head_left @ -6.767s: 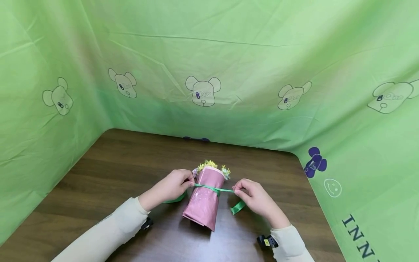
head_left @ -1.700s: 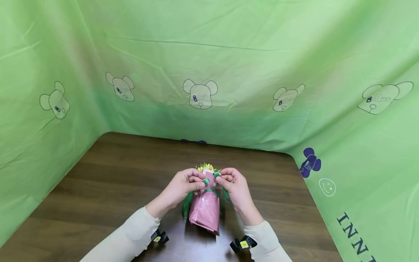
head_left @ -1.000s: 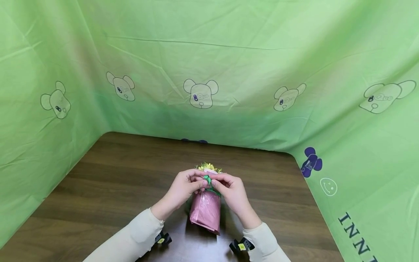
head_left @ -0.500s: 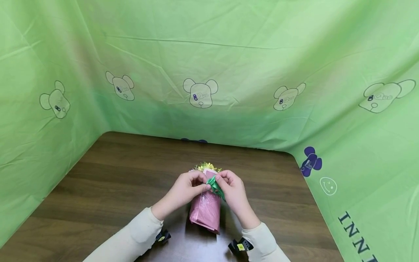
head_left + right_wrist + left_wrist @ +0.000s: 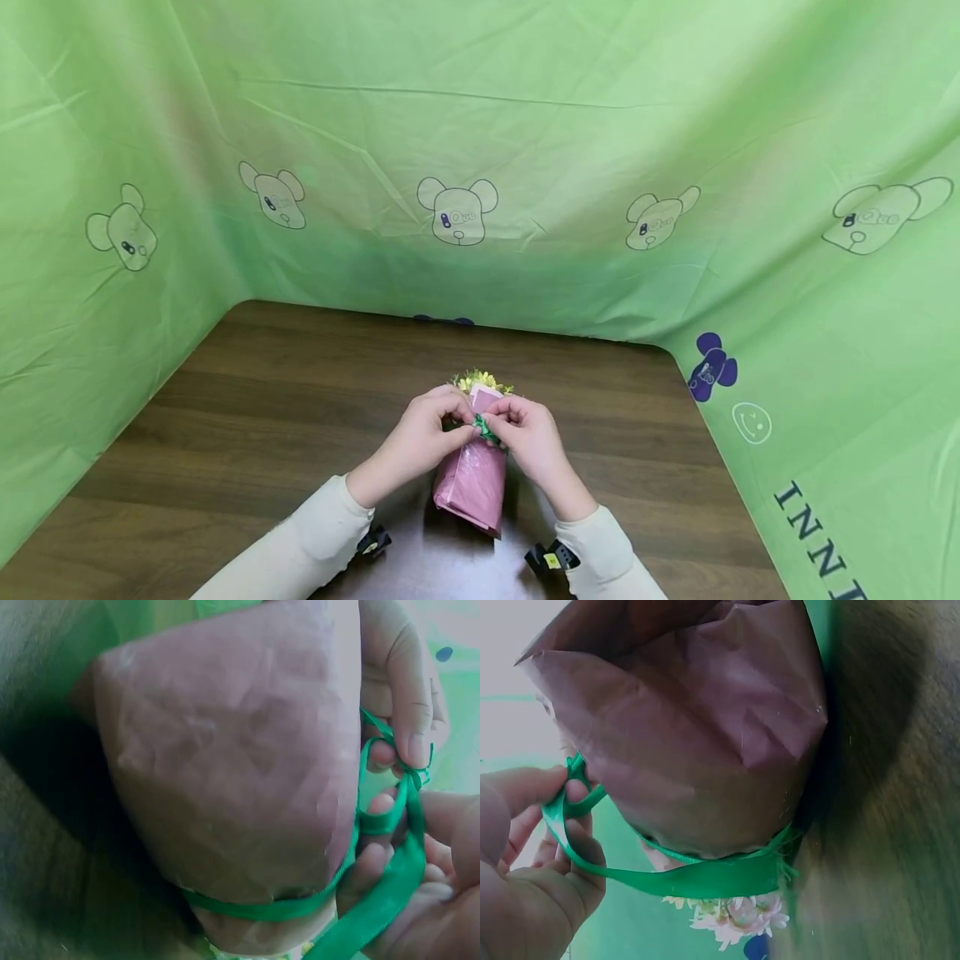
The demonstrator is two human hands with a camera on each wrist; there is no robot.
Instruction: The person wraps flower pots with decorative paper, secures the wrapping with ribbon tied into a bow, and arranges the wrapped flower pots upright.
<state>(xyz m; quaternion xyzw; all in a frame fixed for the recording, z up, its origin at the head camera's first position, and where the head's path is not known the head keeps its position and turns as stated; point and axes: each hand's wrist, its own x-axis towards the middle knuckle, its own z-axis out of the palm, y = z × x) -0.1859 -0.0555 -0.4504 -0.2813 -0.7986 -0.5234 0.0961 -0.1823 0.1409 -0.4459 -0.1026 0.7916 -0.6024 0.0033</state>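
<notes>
A bouquet wrapped in pink paper (image 5: 471,487) lies on the table, its flowers (image 5: 482,381) at the far end. Green ribbon (image 5: 483,427) circles the wrap below the flowers; its loops are bunched on top. My left hand (image 5: 423,429) pinches the ribbon from the left with thumb and fingers. From the right, my right hand (image 5: 531,437) pinches the same ribbon, the fingertips of both hands almost meeting. In the left wrist view a broad band of ribbon (image 5: 697,880) runs from the left hand (image 5: 536,900) round the paper. The knot itself is partly hidden by fingers.
The dark wooden table (image 5: 300,367) is enclosed by green cloth (image 5: 465,100) printed with bear heads, at the back and both sides. A black wrist camera (image 5: 551,558) is strapped at the right sleeve, another (image 5: 372,542) at the left.
Earlier the ribbon was pulled straight across the bouquet between spread hands. The hands have since come together over the wrap, and in the last half second the loops have been drawn into a smaller bunch.
</notes>
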